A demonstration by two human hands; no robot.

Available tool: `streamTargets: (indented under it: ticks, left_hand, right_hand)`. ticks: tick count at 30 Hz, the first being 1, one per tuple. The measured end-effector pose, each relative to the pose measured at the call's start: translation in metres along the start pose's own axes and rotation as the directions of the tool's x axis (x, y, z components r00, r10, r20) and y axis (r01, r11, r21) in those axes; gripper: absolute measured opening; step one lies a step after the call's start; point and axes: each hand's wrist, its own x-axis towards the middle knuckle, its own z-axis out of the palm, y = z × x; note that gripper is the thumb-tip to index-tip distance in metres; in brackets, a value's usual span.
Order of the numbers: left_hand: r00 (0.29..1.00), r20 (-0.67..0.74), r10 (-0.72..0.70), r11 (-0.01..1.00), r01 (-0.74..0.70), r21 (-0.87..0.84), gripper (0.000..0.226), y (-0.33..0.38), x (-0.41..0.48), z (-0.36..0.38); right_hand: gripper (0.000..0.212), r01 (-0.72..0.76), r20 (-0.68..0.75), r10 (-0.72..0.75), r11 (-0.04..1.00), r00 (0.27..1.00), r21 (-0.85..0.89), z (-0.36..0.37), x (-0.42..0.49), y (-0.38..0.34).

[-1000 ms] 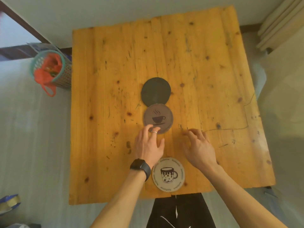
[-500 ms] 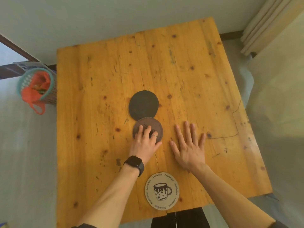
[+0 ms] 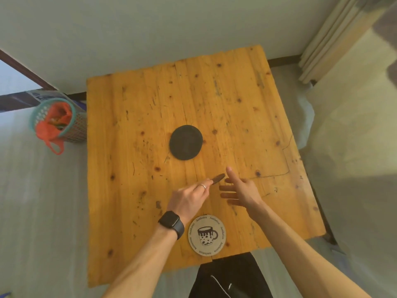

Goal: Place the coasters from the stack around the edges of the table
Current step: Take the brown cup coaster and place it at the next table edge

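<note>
Pinching a thin brown coaster (image 3: 218, 178) edge-on above the table (image 3: 133, 134) near the middle, left hand (image 3: 189, 201) closed on it, right hand (image 3: 240, 190) spread wide just beside, dark coaster (image 3: 185, 142) lying flat farther off.

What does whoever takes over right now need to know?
Left hand: grip shut on the brown round coaster, lifted off the table and tilted.
Right hand: open, beside it, holding nothing.
Dark grey round coaster: mid-table on the wooden plank table.
Pale round coaster with mug print: already at the near edge.
Left: place the brown one, then the grey one, at other edges.
</note>
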Motion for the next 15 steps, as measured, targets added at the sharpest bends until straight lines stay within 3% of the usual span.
streamTargets:
  ticks: [4,6,9,12,15]
  left_hand:
    - [0.994,0.074,0.075,0.994,-0.068,-0.087,0.025,0.04,-0.025,-0.021]
    - [0.989,0.124,0.076,0.99,-0.06,-0.129,0.023,0.058,-0.037,-0.029]
    - [0.972,0.198,-0.128,0.969,0.165,-0.184,0.015,0.081,-0.043,-0.046]
    - [0.889,0.325,-0.323,0.881,0.408,-0.241,0.032,0.098,-0.036,-0.056]
    - [0.8,0.421,-0.427,0.707,0.586,-0.396,0.043,0.12,-0.017,-0.059]
  right_hand:
    - [0.039,0.025,-0.038,-0.02,0.991,0.999,0.134,-0.015,-0.048,0.018]
    - [0.034,0.02,-0.076,-0.006,0.982,0.997,0.189,-0.022,-0.069,0.029]
    - [0.032,0.078,-0.093,-0.056,0.965,0.994,0.251,-0.036,-0.098,0.046]
    - [0.031,0.144,-0.142,-0.104,0.942,0.984,0.304,-0.051,-0.124,0.062]
    - [0.029,0.186,-0.205,-0.123,0.926,0.971,0.328,-0.069,-0.143,0.075]
